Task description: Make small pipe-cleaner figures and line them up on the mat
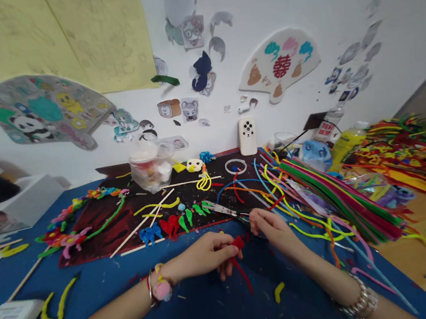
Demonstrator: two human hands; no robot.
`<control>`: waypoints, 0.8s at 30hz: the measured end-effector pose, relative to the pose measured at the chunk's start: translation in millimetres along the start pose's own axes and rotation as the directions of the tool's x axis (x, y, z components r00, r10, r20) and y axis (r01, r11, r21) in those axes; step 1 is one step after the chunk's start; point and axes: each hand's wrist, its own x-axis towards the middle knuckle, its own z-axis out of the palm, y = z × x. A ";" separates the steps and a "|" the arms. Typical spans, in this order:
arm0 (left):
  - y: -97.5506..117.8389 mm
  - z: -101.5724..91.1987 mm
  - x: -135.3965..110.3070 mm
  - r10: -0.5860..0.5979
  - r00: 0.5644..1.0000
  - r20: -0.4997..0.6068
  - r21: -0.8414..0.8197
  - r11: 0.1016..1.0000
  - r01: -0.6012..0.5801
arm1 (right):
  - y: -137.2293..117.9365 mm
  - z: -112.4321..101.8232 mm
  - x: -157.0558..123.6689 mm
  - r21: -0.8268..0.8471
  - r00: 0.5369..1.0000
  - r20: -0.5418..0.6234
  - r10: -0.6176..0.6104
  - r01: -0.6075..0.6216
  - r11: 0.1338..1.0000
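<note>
My left hand (206, 255) is closed in a pinch on a red pipe cleaner (240, 264), whose bent top sits at the fingertips while its tail trails down onto the blue table (203, 314). My right hand (272, 230) is just to its right, fingers curled and touching the same red piece at its top. Small scissors (224, 210) lie just beyond both hands on the dark mat (100, 233). Finished pipe-cleaner shapes, a blue bow (150, 234), a red heart (170, 225) and green leaves (189, 216), sit along the mat's near edge.
A big sheaf of coloured pipe cleaners (333, 200) fans out to the right. A plastic tub (151, 171) and a white speaker (247, 136) stand by the wall. A flower garland (71, 224) lies at left, wooden sticks (142, 222) cross the mat, and a yellow piece (57, 308) lies near left.
</note>
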 end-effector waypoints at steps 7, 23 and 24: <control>-0.5 -0.6 0.7 -0.009 1.000 0.014 -0.005 1.000 0.009 | -0.3 2.2 -3.7 0.086 0.985 0.167 -0.052 0.038 0.996; -0.5 0.0 -0.3 0.041 0.999 0.013 0.091 0.995 -0.042 | -6.3 6.4 -10.5 -0.122 0.976 -0.109 -0.188 0.175 0.977; -0.1 0.0 -0.9 0.036 0.999 0.020 0.096 0.995 -0.038 | -5.1 4.0 -8.8 -0.119 0.970 -0.150 -0.193 0.176 0.977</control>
